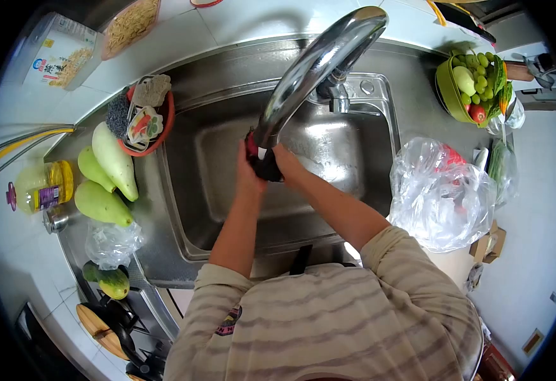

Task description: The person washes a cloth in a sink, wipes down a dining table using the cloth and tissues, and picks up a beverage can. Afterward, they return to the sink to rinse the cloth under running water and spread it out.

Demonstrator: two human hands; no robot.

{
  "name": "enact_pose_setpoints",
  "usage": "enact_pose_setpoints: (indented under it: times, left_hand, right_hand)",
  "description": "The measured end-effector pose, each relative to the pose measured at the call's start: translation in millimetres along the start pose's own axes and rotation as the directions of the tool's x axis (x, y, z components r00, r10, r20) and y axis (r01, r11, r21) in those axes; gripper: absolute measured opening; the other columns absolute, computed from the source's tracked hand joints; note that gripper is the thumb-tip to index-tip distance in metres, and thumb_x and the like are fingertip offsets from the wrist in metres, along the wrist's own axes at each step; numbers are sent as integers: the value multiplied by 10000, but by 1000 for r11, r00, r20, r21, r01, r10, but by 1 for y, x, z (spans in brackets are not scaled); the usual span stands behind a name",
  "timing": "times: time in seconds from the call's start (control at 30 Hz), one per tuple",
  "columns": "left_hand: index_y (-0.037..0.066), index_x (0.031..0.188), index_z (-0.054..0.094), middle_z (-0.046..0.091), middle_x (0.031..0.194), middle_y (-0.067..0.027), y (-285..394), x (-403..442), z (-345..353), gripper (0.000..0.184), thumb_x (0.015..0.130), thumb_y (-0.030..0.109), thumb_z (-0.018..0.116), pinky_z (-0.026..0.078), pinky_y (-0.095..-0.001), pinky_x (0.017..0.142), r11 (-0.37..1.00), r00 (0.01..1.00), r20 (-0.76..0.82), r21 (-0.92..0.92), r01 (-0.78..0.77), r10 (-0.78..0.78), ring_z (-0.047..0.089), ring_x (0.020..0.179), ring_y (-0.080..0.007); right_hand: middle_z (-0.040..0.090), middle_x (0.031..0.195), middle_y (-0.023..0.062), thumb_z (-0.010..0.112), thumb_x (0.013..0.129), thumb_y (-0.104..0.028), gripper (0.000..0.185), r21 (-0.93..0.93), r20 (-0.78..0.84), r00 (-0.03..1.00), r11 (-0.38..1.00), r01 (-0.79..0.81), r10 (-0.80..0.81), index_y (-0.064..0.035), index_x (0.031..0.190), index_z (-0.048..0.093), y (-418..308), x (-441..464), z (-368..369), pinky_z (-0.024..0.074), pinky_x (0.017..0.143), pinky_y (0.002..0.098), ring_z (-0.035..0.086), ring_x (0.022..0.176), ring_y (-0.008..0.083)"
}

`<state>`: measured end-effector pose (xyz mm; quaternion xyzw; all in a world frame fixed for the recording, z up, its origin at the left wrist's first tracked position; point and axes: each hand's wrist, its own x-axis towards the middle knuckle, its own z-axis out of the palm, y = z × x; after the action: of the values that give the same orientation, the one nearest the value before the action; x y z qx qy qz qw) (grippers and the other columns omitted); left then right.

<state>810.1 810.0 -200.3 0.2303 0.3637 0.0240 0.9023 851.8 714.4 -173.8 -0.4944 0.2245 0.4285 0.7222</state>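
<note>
Below the chrome faucet's [297, 76] arched spout, over the sink [217, 209], my two hands meet around a small dark thing [267, 167]. It is mostly black, with a white patch and some deep red at its upper left. Its kind cannot be made out. My left hand [250, 174] grips it from the left, and my right hand [289, 165] closes on it from the right. The spout hides part of it, and most of my fingers are out of sight.
Left of the sink are a red basket [171, 114] with scrubbers, pale green gourds [114, 159], an oil bottle [54, 184] and a papaya-like fruit [114, 284]. On the right are a green bowl [446, 92] of fruit and clear plastic bags [443, 209].
</note>
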Motion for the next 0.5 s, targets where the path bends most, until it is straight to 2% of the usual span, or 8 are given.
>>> enact_pose_setpoints:
  times: [0.1,0.13,0.17,0.2,0.33,0.4,0.43,0.5]
  left_hand:
    - [151,1216,530,601,1090,-44,14,10,-17,472,928,518,455,457,-401,912,996,998,14,-55,65,-64,583,1010,-236]
    - [150,1190,540,604,1062,-45,19,-2,-8,450,930,508,461,467,-394,894,998,998,55,62,9,-13,590,988,-228]
    - [150,1165,550,608,1034,-45,22,-10,-1,428,931,499,468,477,-387,877,983,995,99,179,-49,32,596,966,-219]
    - [150,1165,550,608,1034,-45,20,-8,-3,428,931,499,468,477,-387,877,982,995,97,181,-48,31,596,966,-219]
    - [145,1216,518,597,1066,-66,25,-18,-1,415,922,438,503,483,-383,865,981,998,68,195,5,-18,578,1002,-225]
    - [129,1224,510,598,1065,-74,22,-15,-2,408,920,402,512,487,-383,859,972,995,89,233,20,-41,581,996,-226]
    - [106,1197,524,605,1057,-79,16,-7,-7,381,917,363,502,493,-385,846,963,992,125,269,-18,-17,591,975,-230]
    - [84,1170,538,612,1049,-84,6,-5,-16,355,914,325,493,499,-386,833,951,987,160,306,-54,5,601,955,-235]
  right_hand:
    - [544,1175,202,584,888,-295,538,123,-27,999,992,22,-19,-22,1321,417,1,-14,3,401,966,392,519,1117,330]
    - [544,1175,202,584,888,-295,538,118,-25,999,993,23,-20,-22,1321,417,5,-5,-4,401,966,392,519,1117,330]
    - [529,1176,206,611,855,-234,546,-398,59,912,828,395,-407,-35,1324,415,12,6,-13,402,969,408,506,1121,354]
    - [514,1177,210,639,821,-174,567,-732,317,704,309,608,-635,-48,1326,412,18,13,-19,403,972,424,492,1124,377]
    - [487,1184,234,653,777,-135,613,-666,431,595,206,717,-678,-63,1332,404,25,-46,14,427,945,451,467,1131,403]
    - [536,1032,178,628,789,-142,447,-701,534,389,-136,700,-750,-76,1212,498,32,-61,20,485,799,458,561,960,399]
    - [536,1032,178,628,789,-142,447,-702,535,389,-138,698,-750,-76,1212,498,27,-60,19,485,799,458,561,960,399]
    - [554,1029,193,610,818,-223,386,-860,485,768,-70,505,-418,-42,1149,530,13,-54,17,489,771,477,576,935,402]
